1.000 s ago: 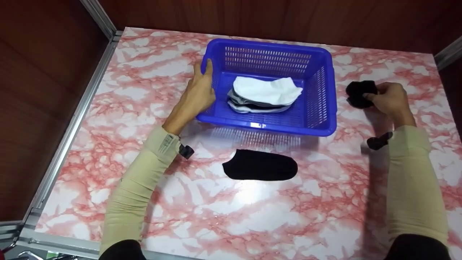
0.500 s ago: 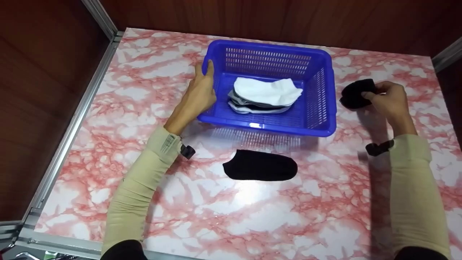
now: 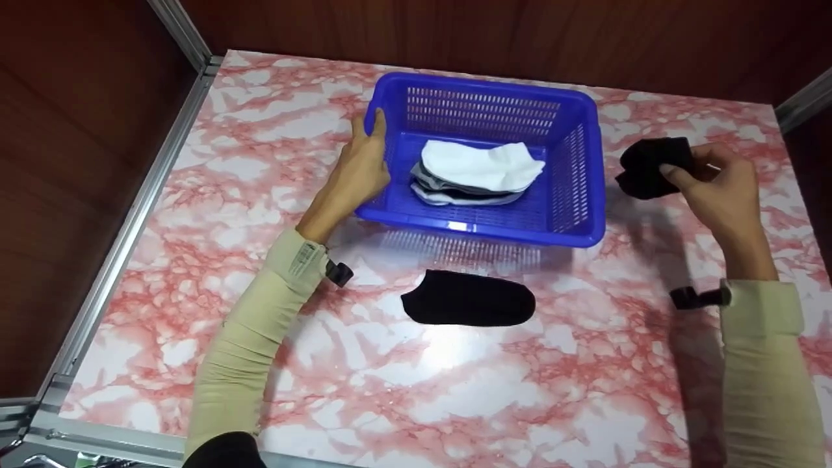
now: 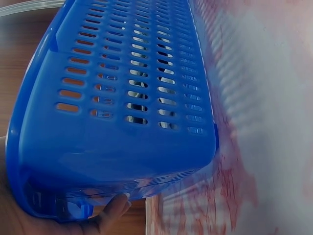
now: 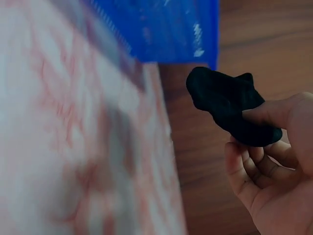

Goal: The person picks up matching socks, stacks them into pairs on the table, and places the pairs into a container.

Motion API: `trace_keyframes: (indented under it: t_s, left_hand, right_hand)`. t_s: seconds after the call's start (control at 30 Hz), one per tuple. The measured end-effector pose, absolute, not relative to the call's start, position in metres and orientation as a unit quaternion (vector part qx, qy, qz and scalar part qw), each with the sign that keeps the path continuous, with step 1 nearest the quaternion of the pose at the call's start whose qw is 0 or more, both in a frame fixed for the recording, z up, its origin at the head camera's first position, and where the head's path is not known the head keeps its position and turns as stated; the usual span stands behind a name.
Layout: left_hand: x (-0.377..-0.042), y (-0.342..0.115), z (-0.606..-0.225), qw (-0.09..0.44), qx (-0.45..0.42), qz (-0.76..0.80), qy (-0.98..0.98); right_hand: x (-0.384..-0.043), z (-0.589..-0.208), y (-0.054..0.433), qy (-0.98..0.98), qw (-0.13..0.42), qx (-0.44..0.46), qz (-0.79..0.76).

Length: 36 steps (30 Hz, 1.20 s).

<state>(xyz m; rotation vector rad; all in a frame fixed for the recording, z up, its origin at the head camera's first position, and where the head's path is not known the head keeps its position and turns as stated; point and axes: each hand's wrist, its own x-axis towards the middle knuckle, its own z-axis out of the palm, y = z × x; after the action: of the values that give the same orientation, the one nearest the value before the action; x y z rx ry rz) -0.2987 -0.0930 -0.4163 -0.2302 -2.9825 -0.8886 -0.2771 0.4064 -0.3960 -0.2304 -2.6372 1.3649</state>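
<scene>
A blue plastic basket (image 3: 481, 231) with slotted walls stands toward the back of the table. My left hand (image 3: 359, 162) grips its left end, thumb over the rim; in the left wrist view fingers (image 4: 112, 210) curl under that rim. Inside lies a stack of socks, a white sock (image 3: 481, 164) on top with grey and dark ones beneath. To the right of the basket, my right hand (image 3: 728, 185) pinches a black sock (image 3: 653, 168), folded or bunched, above the table. Another black sock (image 3: 471, 299) lies flat in front of the basket.
The table (image 3: 429, 396) has a red and white marbled top. Dark wooden panels (image 3: 494, 39) close off the back and sides. A metal frame rail (image 3: 130, 240) runs along the left edge.
My right hand has drawn back toward the front and slightly right, raising the black sock a little. The left hand and basket have barely moved, and the flat sock stays put.
</scene>
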Motion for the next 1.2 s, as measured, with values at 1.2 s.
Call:
trace_keyframes:
  t_s: [1.2]
  left_hand:
    - [-0.232,-0.062,-0.411,0.312,-0.133,-0.268,-0.902]
  right_hand:
    - [-0.149,-0.41,0.266,-0.815,0.055,0.262,0.515]
